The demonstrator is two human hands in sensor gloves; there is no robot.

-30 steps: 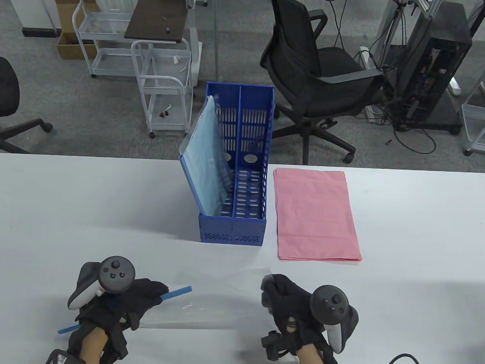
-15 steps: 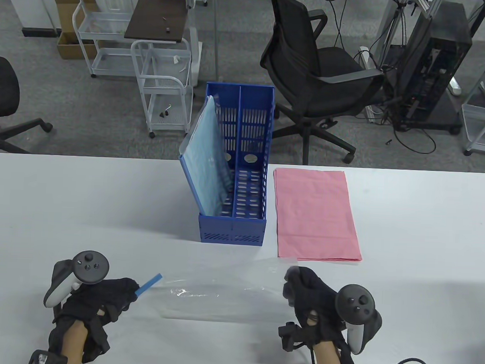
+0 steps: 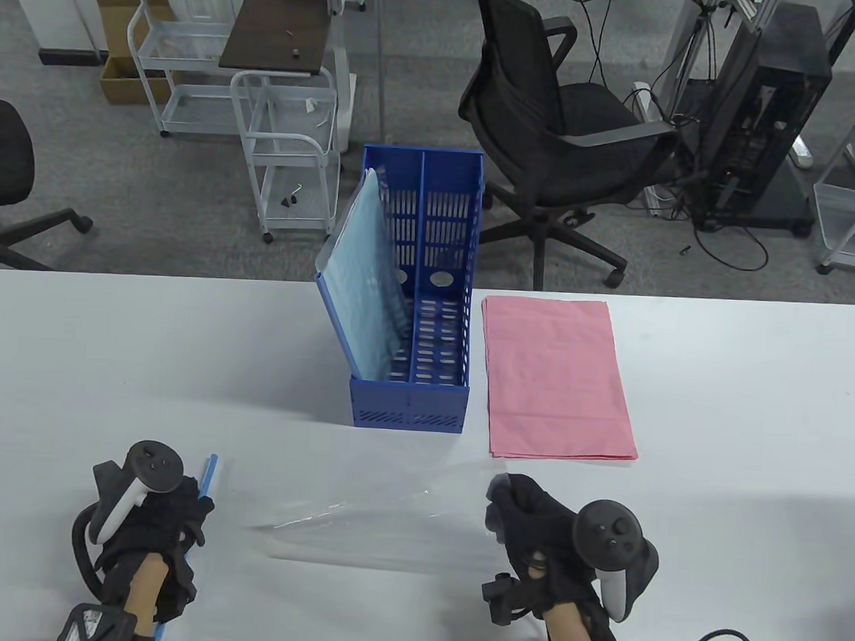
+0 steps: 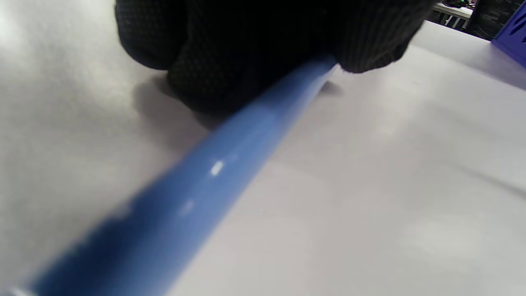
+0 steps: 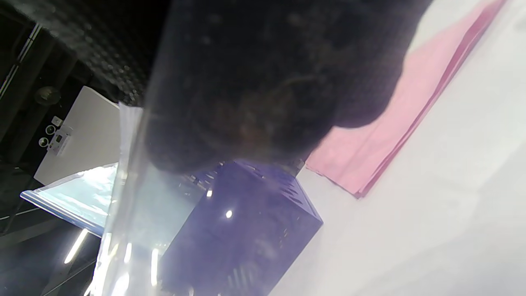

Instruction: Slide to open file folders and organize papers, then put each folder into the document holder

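The left hand [image 3: 160, 518], low at the near left of the white desk [image 3: 114, 363], is clenched around a blue slide bar [image 3: 209, 472]; the bar pokes out past the knuckles toward the far side, and its other end shows just beside the forearm at the desk's near edge. In the left wrist view the bar [image 4: 213, 172] runs out from under the curled gloved fingers [image 4: 246, 45], blurred where it nears the lens. The bar lies well apart from the clear folder [image 3: 390, 524], which rests near the front edge between the two hands, its left part lifted a little off the desk. The right hand [image 3: 532, 523] pinches the folder's right edge, and in the right wrist view the clear sheet [image 5: 135, 197] hangs across the dark fingers [image 5: 267, 82]. Straight beyond the folder stands the blue document holder [image 3: 409, 405], two compartments side by side; a light blue folder [image 3: 365, 289] leans tilted in the left compartment. Just beside the holder on its right, a stack of pink papers [image 3: 556, 376] lies flat, its near edge close to the right hand but not touching it. Past the desk a black office chair [image 3: 550, 113] stands on the grey floor.
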